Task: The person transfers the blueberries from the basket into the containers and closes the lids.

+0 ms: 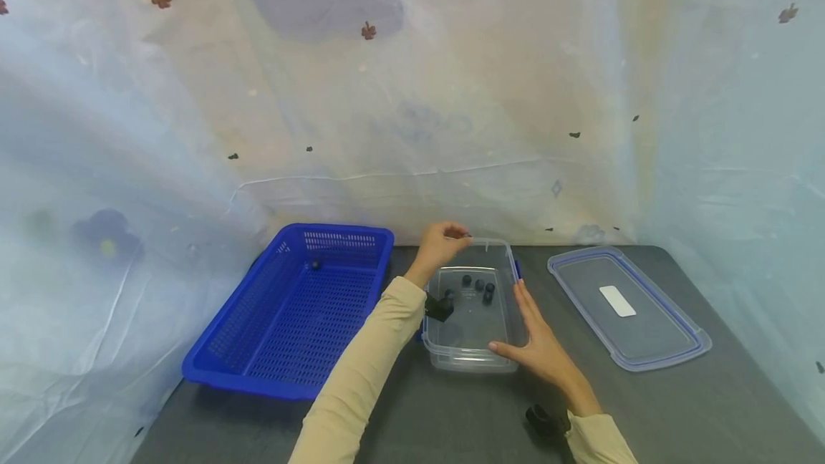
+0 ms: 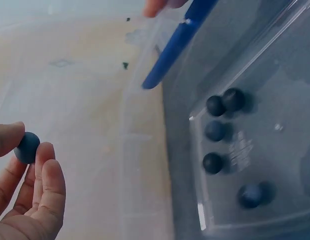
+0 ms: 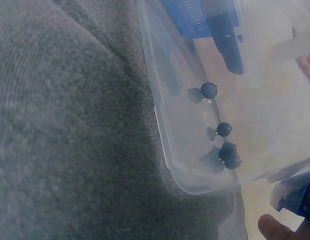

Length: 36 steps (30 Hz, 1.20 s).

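Note:
My left hand [image 1: 442,240] is raised over the far end of a clear plastic container [image 1: 473,361]. Thumb and fingertips pinch a small dark blue ball [image 2: 27,148], plainly seen in the left wrist view. Several similar balls [image 2: 213,163] lie on the container's floor, mostly toward its far half. At the container's right side is my right hand [image 1: 541,344], fingers straight along the wall by a blue side clip [image 1: 518,268], thumb stretched out over the near right corner. It holds nothing.
Left of the container stands a blue perforated basket [image 1: 238,385] with one dark ball [image 1: 315,264] at its far end. A clear lid [image 1: 651,360] with a blue seal and white label lies to the right. Behind the grey tabletop [image 1: 477,421] hangs a patterned sheet [image 1: 451,106].

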Tool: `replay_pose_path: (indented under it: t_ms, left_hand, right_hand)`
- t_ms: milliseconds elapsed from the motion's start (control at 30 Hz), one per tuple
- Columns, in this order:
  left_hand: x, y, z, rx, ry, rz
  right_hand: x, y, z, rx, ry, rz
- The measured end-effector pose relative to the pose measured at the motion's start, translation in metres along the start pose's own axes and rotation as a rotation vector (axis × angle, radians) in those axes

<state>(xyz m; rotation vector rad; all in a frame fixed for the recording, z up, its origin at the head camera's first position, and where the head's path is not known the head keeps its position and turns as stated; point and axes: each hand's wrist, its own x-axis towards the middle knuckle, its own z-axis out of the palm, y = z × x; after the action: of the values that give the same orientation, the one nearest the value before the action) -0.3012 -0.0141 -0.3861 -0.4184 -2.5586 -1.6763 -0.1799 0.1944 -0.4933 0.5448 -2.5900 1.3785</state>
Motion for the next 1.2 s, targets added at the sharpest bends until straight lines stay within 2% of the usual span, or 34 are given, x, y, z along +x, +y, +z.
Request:
replay_pose_path:
  t_ms: [233,333,467,667,900,1067,1200]
  left_hand:
    - [-0.003,-0.009,0.023,-0.018,0.041,-0.084]
    - [-0.004,-0.011,0.031,0.004,0.056,-0.119]
    - [-0.006,-0.014,0.039,0.047,0.042,-0.155]
    - [-0.004,-0.024,0.052,0.109,0.042,-0.166]
    - [-0.005,-0.034,0.064,0.138,0.054,-0.268]
    - [-0.006,-0.036,0.068,0.161,0.069,-0.266]
    - [-0.008,-0.041,0.070,0.156,0.051,-0.272]
  right_hand:
    - [-0.001,-0.001,0.000,0.001,-0.003,-0.006]
    - [-0.001,0.000,0.000,0.009,-0.002,-0.007]
    - [-0.001,0.000,0.001,0.014,-0.002,-0.013]
    - [-0.001,0.000,0.001,0.023,0.002,-0.014]
    - [-0.002,0.000,0.000,0.018,0.011,-0.022]
    - [-0.002,0.001,0.000,0.016,0.015,-0.022]
    - [-0.001,0.001,0.001,0.013,0.016,-0.026]
